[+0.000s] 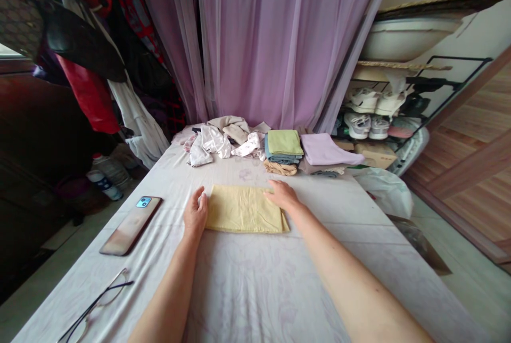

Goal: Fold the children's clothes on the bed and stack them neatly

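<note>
A pale yellow cloth (243,210) lies folded into a flat rectangle on the sheet-covered table (255,290). My left hand (195,214) rests flat against the cloth's left edge, fingers stretched out. My right hand (282,195) lies flat on the cloth's far right corner, fingers extended. Neither hand grips anything.
At the far end lie a heap of crumpled light garments (217,138), a folded stack topped by a green cloth (283,143) and a lilac cloth (325,149). A phone (131,224) and glasses (98,303) lie on the left. Shoes on a rack (369,114) stand at the right.
</note>
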`<move>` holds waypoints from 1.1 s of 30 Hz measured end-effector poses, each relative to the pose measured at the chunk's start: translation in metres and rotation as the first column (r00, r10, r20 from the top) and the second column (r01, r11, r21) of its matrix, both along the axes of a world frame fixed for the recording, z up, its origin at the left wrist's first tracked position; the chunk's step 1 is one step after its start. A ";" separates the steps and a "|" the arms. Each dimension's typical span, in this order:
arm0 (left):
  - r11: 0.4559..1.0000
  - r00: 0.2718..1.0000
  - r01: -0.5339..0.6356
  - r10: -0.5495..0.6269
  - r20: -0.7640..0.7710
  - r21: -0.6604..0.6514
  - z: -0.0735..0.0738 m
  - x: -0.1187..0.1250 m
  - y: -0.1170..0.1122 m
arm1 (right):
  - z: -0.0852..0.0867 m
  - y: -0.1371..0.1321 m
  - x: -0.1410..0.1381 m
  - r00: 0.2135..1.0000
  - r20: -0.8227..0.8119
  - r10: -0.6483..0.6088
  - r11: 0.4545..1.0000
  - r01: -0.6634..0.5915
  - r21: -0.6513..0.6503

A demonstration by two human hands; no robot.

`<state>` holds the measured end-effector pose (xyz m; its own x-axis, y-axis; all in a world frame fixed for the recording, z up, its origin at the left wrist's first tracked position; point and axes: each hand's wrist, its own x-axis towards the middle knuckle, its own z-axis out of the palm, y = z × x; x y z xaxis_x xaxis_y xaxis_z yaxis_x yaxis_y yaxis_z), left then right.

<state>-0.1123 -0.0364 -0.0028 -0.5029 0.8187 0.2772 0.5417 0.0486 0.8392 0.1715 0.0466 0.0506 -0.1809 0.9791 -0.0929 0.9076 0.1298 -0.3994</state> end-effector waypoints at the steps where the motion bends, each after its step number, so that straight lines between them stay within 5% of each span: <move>1: 1.000 1.000 0.001 -0.001 0.016 0.008 0.000 0.000 0.000 | 0.002 0.007 0.004 1.000 -0.014 -0.004 0.999 0.003 -0.033; 13: 1.000 1.000 0.008 -0.008 0.022 -0.014 0.003 0.005 -0.002 | 0.004 0.026 0.028 0.931 -0.332 -0.151 0.959 0.057 -0.277; 19: 1.000 1.000 0.009 -0.009 0.017 -0.015 0.004 0.007 -0.002 | 0.001 0.000 0.023 0.737 -0.586 -0.337 0.891 0.048 -0.451; 25: 1.000 1.000 0.015 -0.015 0.014 -0.019 0.005 0.009 -0.003 | -0.001 -0.027 0.029 0.607 -0.661 -0.441 0.833 0.004 -0.553; 33: 1.000 1.000 0.015 -0.015 0.006 -0.005 0.003 0.009 -0.003 | 0.001 -0.041 0.016 0.405 -0.778 -0.481 0.817 -0.113 -0.565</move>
<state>-0.1034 -0.0395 0.0004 -0.4923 0.8273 0.2704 0.5375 0.0446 0.8421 0.1878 0.0055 0.0515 -0.2684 0.8579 -0.4381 -0.0099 -0.4573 -0.8893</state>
